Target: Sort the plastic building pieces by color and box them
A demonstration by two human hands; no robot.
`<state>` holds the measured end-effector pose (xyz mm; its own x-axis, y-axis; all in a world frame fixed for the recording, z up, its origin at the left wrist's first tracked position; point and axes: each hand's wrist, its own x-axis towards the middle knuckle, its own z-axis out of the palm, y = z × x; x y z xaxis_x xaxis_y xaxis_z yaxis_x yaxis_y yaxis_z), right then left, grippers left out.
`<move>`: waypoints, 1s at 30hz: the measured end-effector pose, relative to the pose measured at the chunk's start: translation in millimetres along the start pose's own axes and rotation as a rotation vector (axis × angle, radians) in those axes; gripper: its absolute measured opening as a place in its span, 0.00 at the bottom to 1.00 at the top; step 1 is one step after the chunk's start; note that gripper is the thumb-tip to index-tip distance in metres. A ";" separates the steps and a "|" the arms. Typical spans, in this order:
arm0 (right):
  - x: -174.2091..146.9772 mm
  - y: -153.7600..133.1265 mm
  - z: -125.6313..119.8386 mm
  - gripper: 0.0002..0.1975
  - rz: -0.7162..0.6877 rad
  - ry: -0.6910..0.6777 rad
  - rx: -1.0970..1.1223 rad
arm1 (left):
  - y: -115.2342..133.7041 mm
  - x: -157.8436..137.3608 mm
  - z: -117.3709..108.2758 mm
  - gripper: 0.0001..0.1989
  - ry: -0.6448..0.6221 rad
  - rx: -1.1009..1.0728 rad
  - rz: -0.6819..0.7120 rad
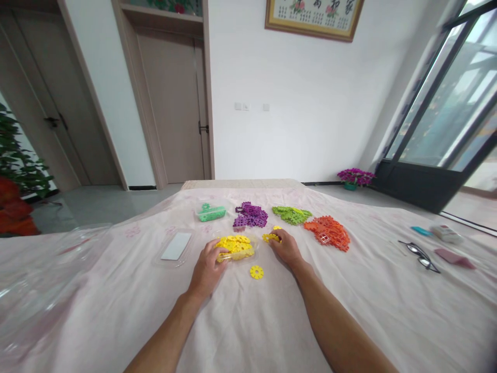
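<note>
My left hand (209,261) curls its fingers over the left end of a clear plastic box (254,253) heaped with yellow notched plastic discs (236,243). To the right of the box, my right hand (285,246) has its fingers closed on a few yellow disc pieces (267,238) at the tablecloth; the fingers partly cover them. A single yellow disc (257,272) lies flat in front of the box.
Beyond the hands lie a box with green pieces (212,213), a purple pile (251,215), a light green pile (292,215) and an orange pile (330,233). A clear lid (176,246) sits at left. Glasses (421,256) rest at right.
</note>
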<state>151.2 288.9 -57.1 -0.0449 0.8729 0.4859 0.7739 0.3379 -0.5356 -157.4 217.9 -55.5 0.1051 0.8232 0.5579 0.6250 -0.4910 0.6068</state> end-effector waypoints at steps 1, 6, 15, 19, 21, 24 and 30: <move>-0.4 -1.3 -0.4 0.10 -0.007 -0.014 0.002 | 0.4 -0.1 -0.1 0.11 -0.002 0.000 -0.001; -1.6 -3.1 1.5 0.10 0.026 0.086 0.088 | 0.4 -0.2 0.1 0.12 -0.023 0.000 -0.020; 5.0 -57.9 14.4 0.14 0.120 0.164 0.465 | 0.7 0.1 1.2 0.12 -0.019 -0.006 0.005; 9.2 -74.9 24.3 0.17 0.058 0.109 0.473 | 1.4 0.5 0.7 0.13 -0.025 -0.006 -0.004; 9.5 -70.9 28.5 0.17 0.088 0.153 0.472 | 1.0 0.7 0.7 0.13 -0.029 0.003 -0.004; 8.0 -52.9 28.4 0.16 0.148 0.213 0.405 | -0.5 1.0 1.5 0.13 -0.025 0.014 0.008; 1.0 -7.9 3.4 0.23 0.271 0.119 -0.122 | -2.2 1.4 3.6 0.12 -0.006 0.027 0.019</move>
<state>142.9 288.3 -54.7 0.2423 0.8756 0.4179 0.8180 0.0473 -0.5733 -155.8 221.2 -58.0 0.1216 0.8158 0.5654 0.6432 -0.4986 0.5811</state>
